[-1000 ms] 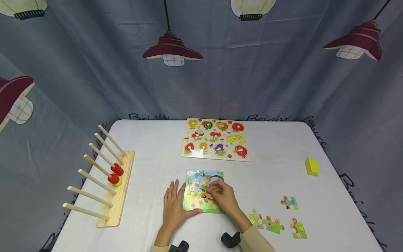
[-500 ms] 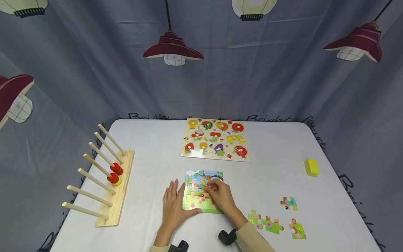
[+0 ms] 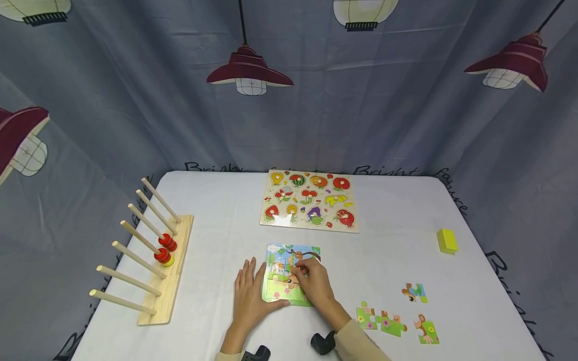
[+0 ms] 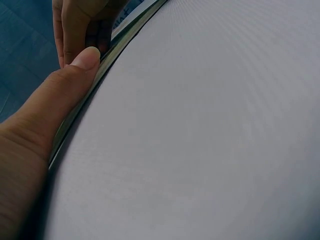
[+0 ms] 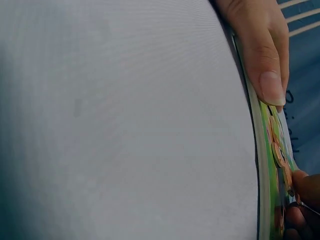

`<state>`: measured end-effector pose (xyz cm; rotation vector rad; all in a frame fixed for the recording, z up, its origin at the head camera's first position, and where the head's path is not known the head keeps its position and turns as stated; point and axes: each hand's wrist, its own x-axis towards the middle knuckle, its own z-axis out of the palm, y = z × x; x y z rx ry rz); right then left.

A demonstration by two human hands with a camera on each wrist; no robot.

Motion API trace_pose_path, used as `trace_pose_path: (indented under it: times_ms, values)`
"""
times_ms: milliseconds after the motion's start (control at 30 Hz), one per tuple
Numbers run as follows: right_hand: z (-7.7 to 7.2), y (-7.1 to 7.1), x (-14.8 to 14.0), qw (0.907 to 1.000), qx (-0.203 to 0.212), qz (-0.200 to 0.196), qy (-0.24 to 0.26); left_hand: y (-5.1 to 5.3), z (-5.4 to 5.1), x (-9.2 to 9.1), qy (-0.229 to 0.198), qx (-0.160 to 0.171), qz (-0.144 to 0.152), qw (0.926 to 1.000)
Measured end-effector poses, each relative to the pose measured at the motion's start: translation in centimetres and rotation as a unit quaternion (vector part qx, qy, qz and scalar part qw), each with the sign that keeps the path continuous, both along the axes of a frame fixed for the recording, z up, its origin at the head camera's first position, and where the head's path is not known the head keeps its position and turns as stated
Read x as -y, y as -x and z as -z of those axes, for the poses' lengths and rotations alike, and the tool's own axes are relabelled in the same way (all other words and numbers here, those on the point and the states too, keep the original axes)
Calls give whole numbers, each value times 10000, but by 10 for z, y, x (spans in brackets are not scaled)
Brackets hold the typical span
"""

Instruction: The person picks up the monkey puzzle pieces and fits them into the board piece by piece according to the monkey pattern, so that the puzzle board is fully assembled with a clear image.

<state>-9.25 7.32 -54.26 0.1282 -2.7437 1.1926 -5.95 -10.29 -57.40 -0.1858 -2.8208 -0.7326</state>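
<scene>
Jigsaw (image 3: 282,292) with an animal scene lies directly beneath the grip, on the white table (image 3: 217,215). The right hand (image 3: 318,283) enters from the near right with its wrist lowered, fingers bent toward the thumb; the gap at the fingertips is narrow, and whether a piece is pinched there cannot be told. Left of the grip, the left hand (image 3: 250,293) lies with fingers extended and pointing away from the body, its thumb resting along the jigsaw's near edge. Four loose pieces (image 3: 391,324) lie right of the grip, and farther out stands a yellow block (image 3: 447,240). Beyond the grip is a fruit board (image 3: 302,208); well to the left, a peg stand (image 3: 173,281) bears red and yellow rings. Black script on the grey curtain (image 3: 316,125) reads "Bright" beyond the grip and "future" to its far right; other lettering is broken by folds. The right hand covers part of the jigsaw's right side. Both sleeves (image 3: 361,343) are cut off below, and the wrist views show the jigsaw nearly edge-on.
</scene>
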Motion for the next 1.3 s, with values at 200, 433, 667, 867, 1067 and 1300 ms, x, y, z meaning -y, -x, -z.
trace_pose_path:
  times_ms: [200,433,667,867,1067,1300]
  values:
    - [0,-2,3,9995,-196,118,-240,0,0,0,52,28,4,10000]
    - [3,-4,5,9983,-378,218,-394,-1,-1,1,20,122,9,9999]
    - [2,-8,5,9968,-593,211,-495,-1,0,0,-1,139,-5,9999]
    - [-3,-20,5,9875,-1051,-304,-1131,-1,0,0,5,9,-6,10000]
    - [-3,-44,10,9764,-716,-1201,-1645,-1,-1,1,114,-76,44,9999]
    - [-1,-60,12,9629,-273,-1687,-2090,-1,-2,2,70,20,111,9999]
